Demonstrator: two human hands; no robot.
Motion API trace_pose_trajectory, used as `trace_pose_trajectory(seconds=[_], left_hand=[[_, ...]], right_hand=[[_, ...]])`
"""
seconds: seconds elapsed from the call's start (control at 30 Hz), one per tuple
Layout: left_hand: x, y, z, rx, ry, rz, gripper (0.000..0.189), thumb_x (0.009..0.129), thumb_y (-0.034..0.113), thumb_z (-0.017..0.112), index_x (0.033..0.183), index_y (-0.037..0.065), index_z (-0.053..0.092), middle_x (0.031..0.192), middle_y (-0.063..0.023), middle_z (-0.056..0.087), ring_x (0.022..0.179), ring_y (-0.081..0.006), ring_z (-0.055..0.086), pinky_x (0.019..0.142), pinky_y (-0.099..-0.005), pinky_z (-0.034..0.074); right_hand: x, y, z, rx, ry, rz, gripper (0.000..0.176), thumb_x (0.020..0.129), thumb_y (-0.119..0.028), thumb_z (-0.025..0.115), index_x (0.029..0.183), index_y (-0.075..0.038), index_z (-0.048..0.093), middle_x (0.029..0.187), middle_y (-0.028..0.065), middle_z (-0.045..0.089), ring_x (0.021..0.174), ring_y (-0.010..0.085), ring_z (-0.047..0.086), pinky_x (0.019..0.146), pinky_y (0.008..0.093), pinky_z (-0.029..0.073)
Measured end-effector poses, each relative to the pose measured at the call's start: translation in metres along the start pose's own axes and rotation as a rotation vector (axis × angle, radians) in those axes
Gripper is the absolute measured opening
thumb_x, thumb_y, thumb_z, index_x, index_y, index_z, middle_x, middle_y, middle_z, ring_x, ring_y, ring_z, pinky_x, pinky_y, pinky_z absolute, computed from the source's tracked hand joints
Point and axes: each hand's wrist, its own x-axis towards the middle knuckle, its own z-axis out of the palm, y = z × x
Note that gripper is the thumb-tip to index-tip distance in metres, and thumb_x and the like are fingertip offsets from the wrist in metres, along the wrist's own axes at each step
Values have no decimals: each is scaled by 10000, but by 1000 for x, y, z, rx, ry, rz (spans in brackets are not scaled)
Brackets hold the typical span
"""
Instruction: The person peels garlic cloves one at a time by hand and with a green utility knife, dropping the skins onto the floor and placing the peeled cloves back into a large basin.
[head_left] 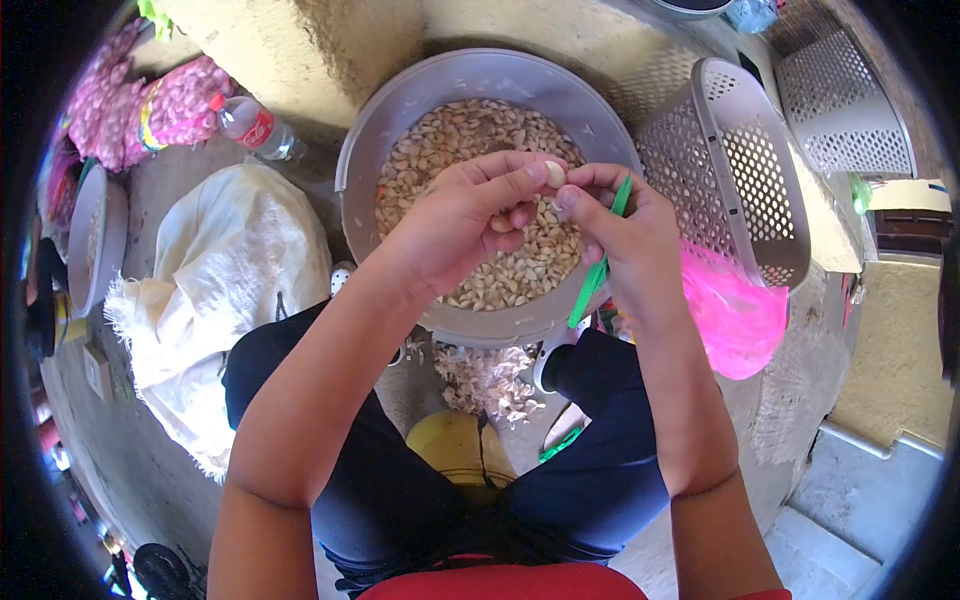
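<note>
Above a large grey tub (365, 130) full of garlic cloves (520, 270), my two hands meet. My left hand (475, 205) pinches a pale garlic clove (555, 175) between thumb and forefinger, and another clove (502, 224) sits in its curled fingers. My right hand (625, 225) touches the other side of the pinched clove with its fingertips. The same hand has a green-handled tool (590, 290) held across its fingers, slanting down to the left; its blade cannot be made out.
Garlic skins (485, 380) lie on the floor below the tub. A white sack (225, 270) and a bottle (258, 128) stand at the left. At the right are a perforated grey basket (715, 150) and a pink bag (735, 325). A yellow bucket (455, 445) sits between my legs.
</note>
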Motion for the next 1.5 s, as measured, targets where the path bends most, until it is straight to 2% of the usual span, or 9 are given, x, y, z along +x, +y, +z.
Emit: trace_pose_trajectory(seconds=[0.2,0.4,0.5,0.6,0.7,1.0,1.4,1.5], left_hand=[[-1,0,5,78,92,0,204,834,189,537,965,35,562,717,47,499,582,-14,398,450,-151,306],[0,-1,5,167,115,36,200,833,200,541,947,39,572,708,45,493,565,-19,393,452,-153,297],[-1,0,2,210,56,14,205,835,205,538,948,38,567,709,41,488,559,-17,387,457,-153,296],[0,0,-1,150,30,-40,204,836,207,535,948,39,566,714,40,485,556,-17,382,461,-155,298],[0,-2,-5,4,-24,-86,200,836,203,534,947,39,567,719,40,486,561,-18,385,465,-153,299],[1,-11,-3,55,-15,-63,221,834,204,539,979,39,564,739,27,507,550,-25,386,484,-164,328],[2,-18,-4,-178,-85,-162,247,826,224,544,987,37,530,717,28,472,527,-19,352,430,-148,288],[1,-16,-2,-257,-140,-194,178,829,169,539,937,28,541,686,39,450,520,-2,379,417,-140,300]], right_hand=[[0,2,0,-144,28,19,149,735,-143,647,832,-38,609,617,-11,562,507,34,468,448,181,375],[-2,4,3,-341,88,-155,116,727,-112,628,794,-23,596,604,-22,544,507,34,456,463,199,373],[0,5,-1,-323,56,-143,91,725,-99,619,759,-25,580,594,-20,530,506,33,451,457,193,367],[-1,-2,-3,-143,-32,-9,86,720,-90,617,745,-25,566,588,-11,521,504,35,447,449,188,357],[-2,0,-2,-105,-37,2,84,714,-74,616,755,-22,565,583,-1,517,490,40,442,436,185,348],[2,6,-11,292,-108,291,106,695,-50,627,754,-17,546,595,25,526,457,74,435,439,226,362],[3,7,-19,502,-259,490,85,721,-54,581,799,-53,547,611,-41,481,433,21,381,457,218,377],[6,12,-20,541,-312,533,99,726,-64,572,823,-57,556,616,-54,483,430,0,371,468,206,388]])
